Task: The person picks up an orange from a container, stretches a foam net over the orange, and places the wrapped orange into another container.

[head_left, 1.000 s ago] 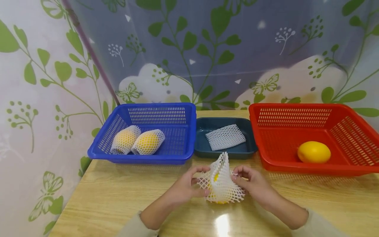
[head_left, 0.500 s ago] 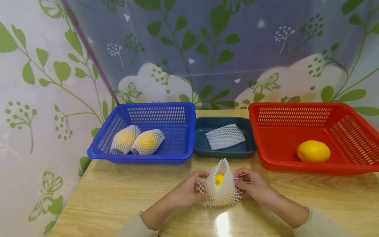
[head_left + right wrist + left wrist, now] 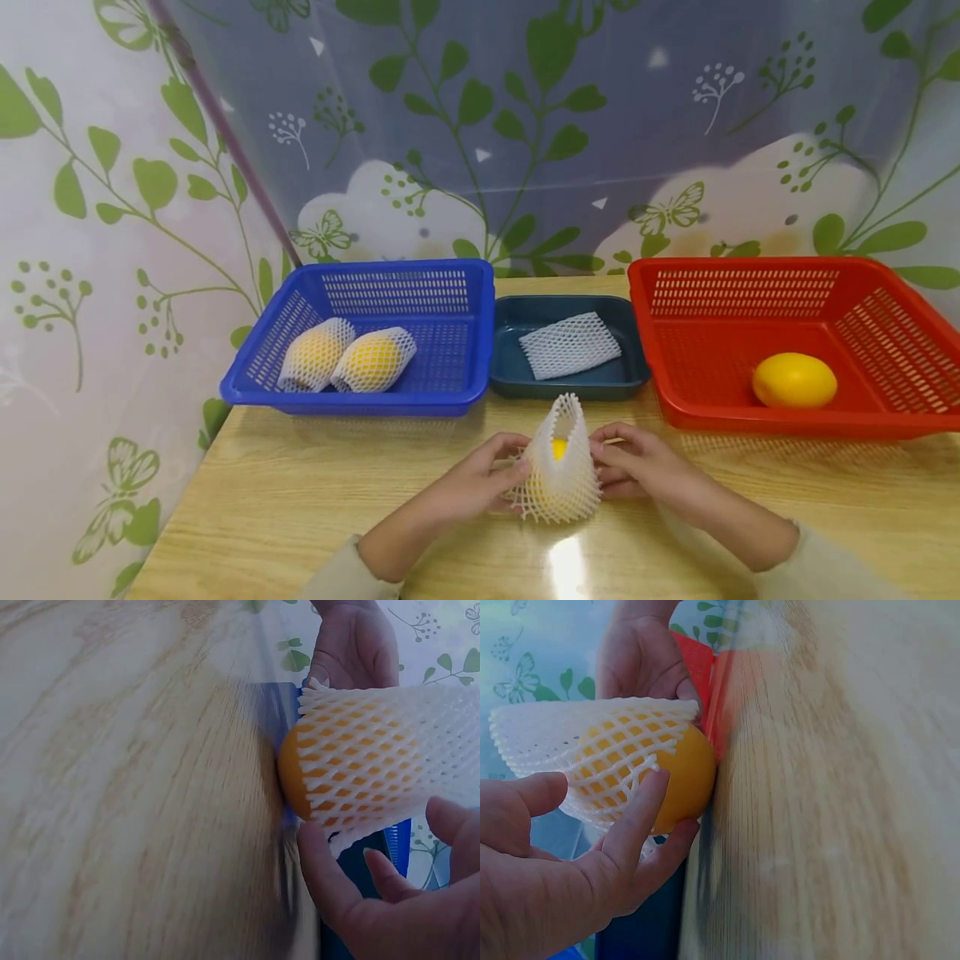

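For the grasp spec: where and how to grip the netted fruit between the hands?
Likely round the bulge of the netted fruit, from left and right: it stands on end with the foam net close around its middle. The net's top rises loose above, so pulling there might slide it off.

We found the tabletop (image 3: 300, 483) wood-grained and glossy, the foam netting sleeve (image 3: 572, 490) matt and rough-meshed, the blue basket (image 3: 360, 403) and red basket (image 3: 810, 426) plastic, the bare yellow fruit (image 3: 795, 381) smooth.
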Motion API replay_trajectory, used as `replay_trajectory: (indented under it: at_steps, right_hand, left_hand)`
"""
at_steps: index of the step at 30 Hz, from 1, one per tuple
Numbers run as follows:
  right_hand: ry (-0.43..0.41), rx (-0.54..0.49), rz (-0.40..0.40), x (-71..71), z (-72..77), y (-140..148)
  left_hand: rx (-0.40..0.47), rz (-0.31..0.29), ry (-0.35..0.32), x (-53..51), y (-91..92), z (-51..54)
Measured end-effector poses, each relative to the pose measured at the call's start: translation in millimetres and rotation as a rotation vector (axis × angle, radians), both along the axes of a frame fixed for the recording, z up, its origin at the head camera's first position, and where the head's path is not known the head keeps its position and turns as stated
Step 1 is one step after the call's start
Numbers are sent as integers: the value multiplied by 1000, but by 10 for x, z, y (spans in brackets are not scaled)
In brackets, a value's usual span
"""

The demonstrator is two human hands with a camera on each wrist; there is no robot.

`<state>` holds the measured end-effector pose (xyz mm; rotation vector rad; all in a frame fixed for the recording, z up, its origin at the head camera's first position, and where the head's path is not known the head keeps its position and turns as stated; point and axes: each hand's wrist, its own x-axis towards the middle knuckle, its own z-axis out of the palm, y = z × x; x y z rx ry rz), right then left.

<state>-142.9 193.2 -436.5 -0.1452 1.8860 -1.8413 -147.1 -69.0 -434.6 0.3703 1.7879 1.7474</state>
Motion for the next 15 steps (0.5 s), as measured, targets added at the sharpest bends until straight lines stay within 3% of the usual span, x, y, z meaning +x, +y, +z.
replay_trajectory:
  at_steps: [8, 11, 15]
  right_hand:
    - [-75, -84, 153, 14, -61, 28]
    - [-83, -123, 172, 15, -72, 42]
    - [-88, -155, 181, -24, -65, 21]
  left_hand:
    - [13, -27, -52, -20, -21, -46]
    - [47, -34, -82, -16, 3, -56]
    - [56, -27, -72, -30, -6, -44]
